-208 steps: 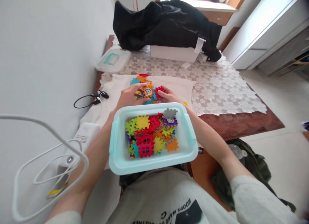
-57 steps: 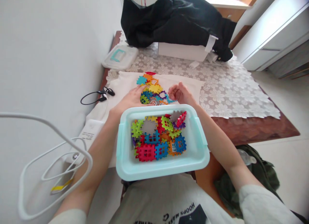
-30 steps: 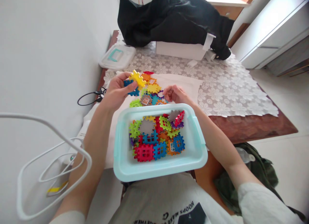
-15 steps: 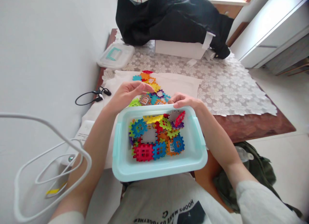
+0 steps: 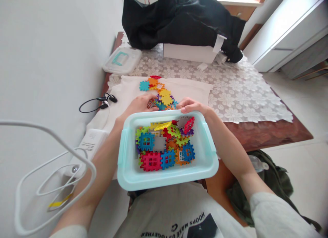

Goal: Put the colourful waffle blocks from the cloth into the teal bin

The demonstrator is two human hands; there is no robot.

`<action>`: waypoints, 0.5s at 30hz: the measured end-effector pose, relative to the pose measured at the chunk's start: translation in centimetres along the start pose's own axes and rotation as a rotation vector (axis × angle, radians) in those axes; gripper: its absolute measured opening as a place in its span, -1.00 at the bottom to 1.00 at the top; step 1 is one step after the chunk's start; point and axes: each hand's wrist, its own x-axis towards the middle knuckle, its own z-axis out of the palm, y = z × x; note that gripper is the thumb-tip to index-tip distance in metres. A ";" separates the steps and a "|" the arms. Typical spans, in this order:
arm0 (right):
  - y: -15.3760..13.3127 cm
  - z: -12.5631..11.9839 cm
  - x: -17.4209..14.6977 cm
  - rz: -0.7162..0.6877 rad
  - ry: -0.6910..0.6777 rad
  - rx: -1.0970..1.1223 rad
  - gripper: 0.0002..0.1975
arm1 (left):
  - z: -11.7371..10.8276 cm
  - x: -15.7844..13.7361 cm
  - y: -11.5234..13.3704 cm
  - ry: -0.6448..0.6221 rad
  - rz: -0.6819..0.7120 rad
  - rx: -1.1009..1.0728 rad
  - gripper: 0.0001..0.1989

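Note:
A pale turquoise plastic bin (image 5: pixel 166 183) is tilted towards me and holds many coloured interlocking building tiles (image 5: pixel 151 161), some with window lattices. My right hand (image 5: pixel 191 105) is closed on its far rim, thumb over the top. Behind the bin, my left hand (image 5: pixel 139 105) is down at a pile of more building tiles (image 5: pixel 165 97) on white cloth. Its curled fingers and thumb are around a grey window tile (image 5: pixel 151 103), partly covered by the hand. The lower part of this pile is hidden by the bin's far rim.
A clear lid (image 5: pixel 122 60) with a turquoise handle lies at the back left. Black earphones (image 5: pixel 102 102) and a white cable (image 5: pixel 51 128) are on the left. Black fabric (image 5: pixel 179 23) covers a white box (image 5: pixel 188 53) at the back. A green bag (image 5: pixel 266 190) is at lower right.
My left hand has come down from above the pile to the tiles, and its fingers have curled around one. A blue tile in the bin has shifted. My right hand still grips the rim.

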 end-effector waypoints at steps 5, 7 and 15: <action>0.1 -0.1 0.0 -0.015 -0.008 0.014 -0.38 | -0.4 0.3 -0.3 0.085 0.021 -0.007 -0.58; 0.2 -0.2 0.0 -0.013 -0.012 0.019 -0.39 | -0.7 0.2 -0.1 0.140 0.015 -0.031 -0.60; 0.4 -0.1 -0.2 0.019 0.076 0.039 -0.49 | -3.2 -1.0 2.7 0.272 0.109 -0.932 -0.66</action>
